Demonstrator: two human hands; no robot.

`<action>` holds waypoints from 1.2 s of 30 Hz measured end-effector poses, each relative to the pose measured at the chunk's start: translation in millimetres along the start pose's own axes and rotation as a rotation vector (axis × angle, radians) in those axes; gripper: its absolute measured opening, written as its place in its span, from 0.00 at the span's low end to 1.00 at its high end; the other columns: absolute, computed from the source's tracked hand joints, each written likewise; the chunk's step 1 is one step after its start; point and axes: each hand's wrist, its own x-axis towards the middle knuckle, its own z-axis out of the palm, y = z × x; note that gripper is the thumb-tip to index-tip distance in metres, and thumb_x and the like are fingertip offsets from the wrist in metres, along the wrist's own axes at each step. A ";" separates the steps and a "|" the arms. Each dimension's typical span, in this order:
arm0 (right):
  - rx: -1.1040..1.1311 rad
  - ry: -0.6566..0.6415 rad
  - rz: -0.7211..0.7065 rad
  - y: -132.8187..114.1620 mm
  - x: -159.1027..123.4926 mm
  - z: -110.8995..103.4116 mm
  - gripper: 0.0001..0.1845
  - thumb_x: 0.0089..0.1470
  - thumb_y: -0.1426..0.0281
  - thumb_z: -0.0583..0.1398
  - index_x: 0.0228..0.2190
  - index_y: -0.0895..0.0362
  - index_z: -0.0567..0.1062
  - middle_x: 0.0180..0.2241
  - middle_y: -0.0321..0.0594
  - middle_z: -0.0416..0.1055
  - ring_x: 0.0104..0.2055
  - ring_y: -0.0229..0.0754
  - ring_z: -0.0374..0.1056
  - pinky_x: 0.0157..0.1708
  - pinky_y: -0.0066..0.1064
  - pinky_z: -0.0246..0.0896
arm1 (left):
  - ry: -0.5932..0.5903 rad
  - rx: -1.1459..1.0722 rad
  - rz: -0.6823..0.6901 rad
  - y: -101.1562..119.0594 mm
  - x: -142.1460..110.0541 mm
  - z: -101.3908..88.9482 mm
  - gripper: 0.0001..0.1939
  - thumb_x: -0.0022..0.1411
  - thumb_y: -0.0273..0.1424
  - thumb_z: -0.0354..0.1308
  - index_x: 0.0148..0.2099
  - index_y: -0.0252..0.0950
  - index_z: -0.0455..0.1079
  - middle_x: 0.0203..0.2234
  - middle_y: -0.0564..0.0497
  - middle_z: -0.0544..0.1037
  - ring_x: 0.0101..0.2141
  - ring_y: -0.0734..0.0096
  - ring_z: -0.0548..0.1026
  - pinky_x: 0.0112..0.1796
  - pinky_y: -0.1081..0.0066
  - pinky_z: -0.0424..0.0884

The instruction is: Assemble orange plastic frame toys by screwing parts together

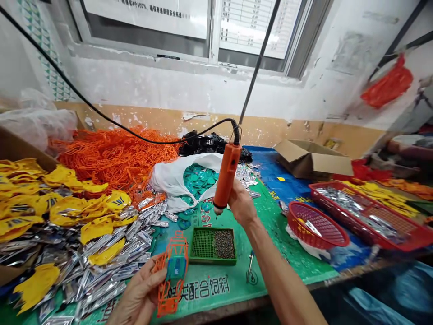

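A green printed mat point(233, 289) runs under both hands. Left of the left fingers, one cardboard carton point(15, 146) has yellow tags point(20, 225) and silver foil sachets point(101, 257) heaped in and over it. Beyond those fingers lies one large heap of orange lattice frames point(115, 162), and nearer the right fingers, one white plastic bag point(172, 178) holds teal discs point(198, 180). Further right of the right fingers stands a second cardboard carton point(313, 158), its flaps open and its contents hidden. Two red baskets sit right of those fingers: a rectangular one point(368, 216) holding silver sachets and yellow pieces, and a round one point(316, 228) holding one silver sachet. Between the hands, one green perforated tray point(203, 246) carries a pile of dark small parts point(224, 243).

The right hand point(241, 203) clenches its fingers around an orange electric screwdriver point(227, 176), tip down. The left hand point(138, 293) grasps one orange lattice frame point(172, 289), with a teal piece point(176, 266) seated in it just beyond the fingertips.
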 end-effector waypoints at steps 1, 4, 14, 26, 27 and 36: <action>-0.090 -0.013 0.025 9.3 6.8 -11.7 0.24 0.62 0.56 0.44 0.47 0.57 0.69 0.43 0.42 0.73 0.39 0.40 0.70 0.35 0.34 0.68 | 0.016 -0.005 0.002 1.3 -1.0 0.0 0.25 0.39 0.22 0.72 0.43 0.33 0.73 0.33 0.47 0.82 0.29 0.62 0.80 0.30 0.69 0.77; -0.429 -0.029 0.120 39.0 20.4 -46.9 0.19 0.60 0.61 0.55 0.49 0.59 0.68 0.47 0.45 0.69 0.44 0.43 0.69 0.42 0.40 0.68 | 0.018 -0.032 -0.015 3.5 -2.0 -0.5 0.21 0.41 0.20 0.69 0.41 0.33 0.74 0.34 0.46 0.82 0.32 0.60 0.81 0.33 0.67 0.77; -1.266 -0.436 0.220 92.5 24.6 -80.7 0.17 0.59 0.64 0.58 0.49 0.57 0.69 0.50 0.45 0.68 0.48 0.45 0.68 0.46 0.42 0.67 | -0.014 -0.173 -0.064 3.3 -5.7 6.9 0.14 0.49 0.16 0.61 0.40 0.30 0.75 0.33 0.44 0.82 0.33 0.61 0.81 0.36 0.66 0.78; -1.387 -0.492 0.342 93.5 29.6 -79.6 0.18 0.59 0.64 0.58 0.49 0.58 0.69 0.49 0.45 0.68 0.47 0.45 0.68 0.45 0.43 0.67 | -0.046 -0.181 -0.043 -4.9 -8.7 0.6 0.09 0.51 0.16 0.63 0.36 0.30 0.75 0.30 0.47 0.81 0.28 0.72 0.78 0.31 0.76 0.75; -1.372 -0.503 0.355 94.3 31.4 -77.8 0.18 0.59 0.64 0.58 0.49 0.58 0.69 0.49 0.45 0.68 0.47 0.45 0.68 0.45 0.43 0.67 | -0.054 -0.183 -0.029 -6.0 -9.2 0.6 0.09 0.51 0.16 0.63 0.36 0.30 0.75 0.29 0.48 0.81 0.28 0.73 0.77 0.30 0.77 0.74; -1.124 -0.535 0.248 112.4 26.6 -68.1 0.17 0.58 0.65 0.59 0.48 0.58 0.70 0.49 0.45 0.68 0.48 0.45 0.68 0.45 0.41 0.67 | -0.119 -0.236 0.032 -16.8 -8.8 -6.5 0.08 0.56 0.29 0.64 0.38 0.29 0.75 0.33 0.46 0.80 0.33 0.70 0.76 0.37 0.72 0.72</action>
